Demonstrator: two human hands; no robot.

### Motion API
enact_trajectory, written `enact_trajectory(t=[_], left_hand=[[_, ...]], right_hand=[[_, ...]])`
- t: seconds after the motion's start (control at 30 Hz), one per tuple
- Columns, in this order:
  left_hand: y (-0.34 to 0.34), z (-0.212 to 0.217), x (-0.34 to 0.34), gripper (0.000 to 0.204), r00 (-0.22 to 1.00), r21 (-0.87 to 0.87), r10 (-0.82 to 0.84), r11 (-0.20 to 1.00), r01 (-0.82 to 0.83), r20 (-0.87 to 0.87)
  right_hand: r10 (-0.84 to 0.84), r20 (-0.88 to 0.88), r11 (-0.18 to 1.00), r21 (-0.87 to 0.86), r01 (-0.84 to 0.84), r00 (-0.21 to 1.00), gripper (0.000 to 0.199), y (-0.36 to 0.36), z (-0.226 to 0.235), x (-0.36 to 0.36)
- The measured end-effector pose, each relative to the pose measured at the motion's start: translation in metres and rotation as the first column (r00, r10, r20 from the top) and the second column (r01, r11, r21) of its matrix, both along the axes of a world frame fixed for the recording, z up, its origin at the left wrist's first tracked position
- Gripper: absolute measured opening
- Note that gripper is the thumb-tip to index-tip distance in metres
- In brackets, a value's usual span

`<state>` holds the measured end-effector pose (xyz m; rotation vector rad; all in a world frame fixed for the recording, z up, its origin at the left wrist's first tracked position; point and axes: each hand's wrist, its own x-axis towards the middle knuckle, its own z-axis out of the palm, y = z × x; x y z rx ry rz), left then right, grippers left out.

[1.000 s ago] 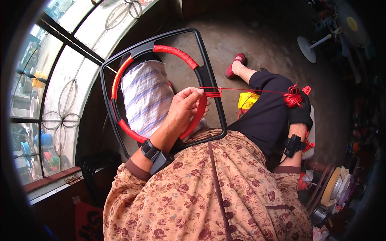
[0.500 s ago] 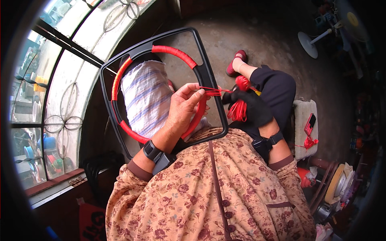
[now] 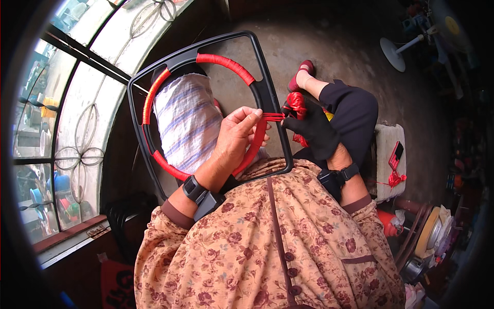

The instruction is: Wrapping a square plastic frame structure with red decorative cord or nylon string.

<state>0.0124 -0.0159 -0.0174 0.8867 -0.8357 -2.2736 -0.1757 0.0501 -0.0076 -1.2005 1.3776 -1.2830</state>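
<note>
Over my lap stands a black frame [image 3: 266,92] with rounded corners and an inner ring. Red cord wrapping [image 3: 226,65] covers several stretches of that ring. My left hand [image 3: 237,135] is bare and pinches the strands at the ring's right side, thumb on top. Several red cord strands [image 3: 272,117] run taut from there across the frame's right bar. My right hand [image 3: 315,130], in a black fingerless glove, grips their other end together with a bundle of red cord [image 3: 296,103]. Some fingers of both hands are hidden.
A striped cloth [image 3: 185,121] covers my left leg. To the right, a pale block seat [image 3: 389,177] carries a red phone [image 3: 396,153] and a scrap of red cord. A barred window [image 3: 82,136] lines the left; a white fan [image 3: 393,54] stands at far right.
My right hand has moved closer to the frame and turned, with the cord bundle now higher and its hanging loops mostly out of sight. My left hand stays at the ring.
</note>
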Motion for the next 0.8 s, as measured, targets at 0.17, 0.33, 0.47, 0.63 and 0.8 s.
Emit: enact_trajectory(t=[0.17, 0.33, 0.47, 0.63, 0.8], left_hand=[[-0.001, -0.001, 0.001, 0.016, 1.0, 0.042, -0.004, 0.999, 0.003, 0.031], [-0.004, 0.001, -0.003, 0.015, 0.999, -0.007, -0.023, 1.0, 0.023, 0.028], [0.001, 0.0, 0.003, 0.014, 0.997, -0.047, -0.024, 0.999, 0.028, 0.068], [0.007, 0.001, 0.006, 0.015, 0.996, -0.056, -0.03, 0.998, 0.034, 0.079], [-0.004, 0.006, 0.005, 0.013, 0.998, -0.031, -0.06, 0.998, 0.059, -0.014]], right_hand=[[0.08, -0.05, 0.985, 0.155, -0.071, 0.996, 0.039, 0.001, 0.006, -0.006], [0.076, 0.1, 0.969, 0.229, -0.098, 0.992, 0.034, 0.0, 0.006, -0.009], [0.037, 0.189, 0.951, 0.296, -0.093, 0.981, 0.031, 0.008, 0.013, -0.002], [0.087, 0.03, 0.986, 0.137, -0.091, 0.996, 0.031, 0.006, -0.008, -0.003], [0.143, 0.247, 0.967, 0.171, -0.188, 0.958, 0.035, 0.008, 0.006, -0.012]])
